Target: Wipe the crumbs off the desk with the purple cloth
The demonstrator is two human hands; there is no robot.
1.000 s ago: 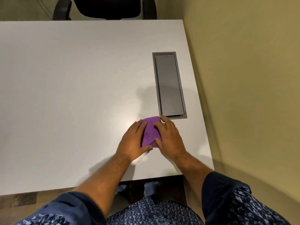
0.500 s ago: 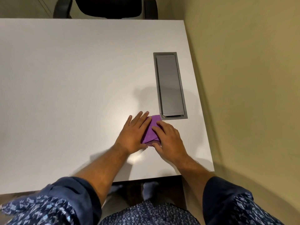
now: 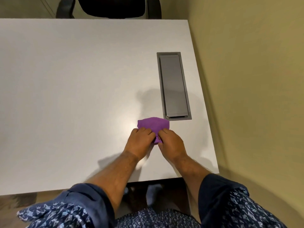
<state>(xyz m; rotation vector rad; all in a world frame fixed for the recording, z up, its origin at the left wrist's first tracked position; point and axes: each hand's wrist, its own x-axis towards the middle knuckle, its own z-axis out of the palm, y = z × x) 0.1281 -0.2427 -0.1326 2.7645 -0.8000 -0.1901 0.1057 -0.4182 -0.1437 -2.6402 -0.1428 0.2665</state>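
The purple cloth (image 3: 153,124) lies bunched on the white desk (image 3: 74,89), near the front right and just below the grey hatch. My left hand (image 3: 139,143) pinches its near left part with curled fingers. My right hand (image 3: 171,143) pinches its near right part, and a small fold of cloth shows between the two hands. The far half of the cloth sticks out beyond my fingertips. I see no crumbs on the desk surface.
A grey rectangular cable hatch (image 3: 173,86) is set into the desk at the right. A black office chair (image 3: 111,7) stands behind the far edge. A yellowish wall (image 3: 255,79) runs close along the desk's right side.
Both hands went from lying flat over the cloth to pinching its near edge with curled fingers. More of the cloth now shows beyond the fingers, spread wider.
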